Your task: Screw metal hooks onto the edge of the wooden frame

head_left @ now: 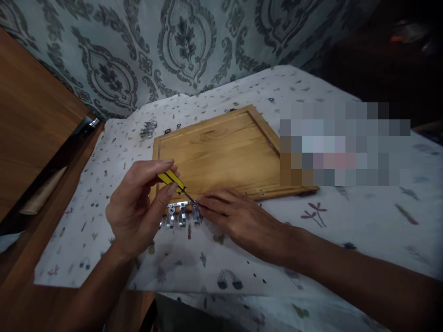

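My left hand (138,207) grips a small screwdriver (173,180) with a yellow and black handle, its tip pointing down at a metal hook rack (180,213). The rack has several shiny hooks and lies against the near edge of a wooden panel (221,152) on a patterned cloth. My right hand (238,216) rests flat on the cloth, with its fingertips pressed together against the rack's right end beside the screwdriver tip. Whether a screw sits under the fingertips is hidden.
A white cloth (346,221) with small prints covers the table. A blurred patch (339,143) lies over the panel's right end. A wooden surface (31,120) stands at the left, and a patterned curtain (180,41) hangs behind. A few small dark bits (178,126) lie beyond the panel.
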Tool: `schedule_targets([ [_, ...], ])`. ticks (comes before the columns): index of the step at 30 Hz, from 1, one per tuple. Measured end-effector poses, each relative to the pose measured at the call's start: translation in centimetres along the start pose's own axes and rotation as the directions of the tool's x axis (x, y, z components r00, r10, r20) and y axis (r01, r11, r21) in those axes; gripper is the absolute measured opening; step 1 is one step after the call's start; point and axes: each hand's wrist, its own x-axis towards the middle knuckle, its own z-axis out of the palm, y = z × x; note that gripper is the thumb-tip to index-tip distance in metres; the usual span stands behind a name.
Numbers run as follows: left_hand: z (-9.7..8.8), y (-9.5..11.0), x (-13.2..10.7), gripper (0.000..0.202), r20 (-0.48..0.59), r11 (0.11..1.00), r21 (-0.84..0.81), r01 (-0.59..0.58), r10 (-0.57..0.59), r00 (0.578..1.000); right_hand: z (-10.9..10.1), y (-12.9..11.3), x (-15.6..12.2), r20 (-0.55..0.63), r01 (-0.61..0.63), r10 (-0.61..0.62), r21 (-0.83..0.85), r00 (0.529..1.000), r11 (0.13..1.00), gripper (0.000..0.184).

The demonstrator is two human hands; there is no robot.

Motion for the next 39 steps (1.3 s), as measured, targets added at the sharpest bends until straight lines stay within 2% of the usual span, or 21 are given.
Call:
schedule_targets([
  [9, 0.05, 0.14, 0.14, 0.048, -0.003, 1.0, -0.013, -0.008, 0.008, 1.0, 0.08, 0.03, 0.02, 0.016, -0.003, 0.003, 0.017, 1.0, 1.0, 0.022],
  [16, -0.32, 0.37, 0.41, 0.045, -0.118, 0.999, -0.004, -0.037, 0.037, 0.992, -0.05, 0.05, -0.06, 0.011, 0.009, -0.009, -0.016, 1.0, 1.0, 0.02],
  [26, -0.16, 0.74, 0.14, 0.041, -0.075, 1.0, -0.021, 0.019, -0.02, 0.997, -0.16, -0.02, 0.02, 0.017, -0.004, 0.004, -0.029, 1.0, 1.0, 0.021],
  [32, -0.12, 0.59, 0.23, 0.042, -0.048, 0.999, -0.034, -0.022, 0.02, 0.999, -0.09, -0.1, -0.03, 0.0, 0.002, -0.002, -0.021, 1.0, 1.0, 0.022],
  [39, -0.36, 0.51, -0.11, 0.048, -0.002, 0.999, -0.04, 0.017, -0.017, 1.0, -0.16, -0.01, 0.07, -0.015, 0.005, -0.006, -0.041, 1.0, 0.999, 0.021],
])
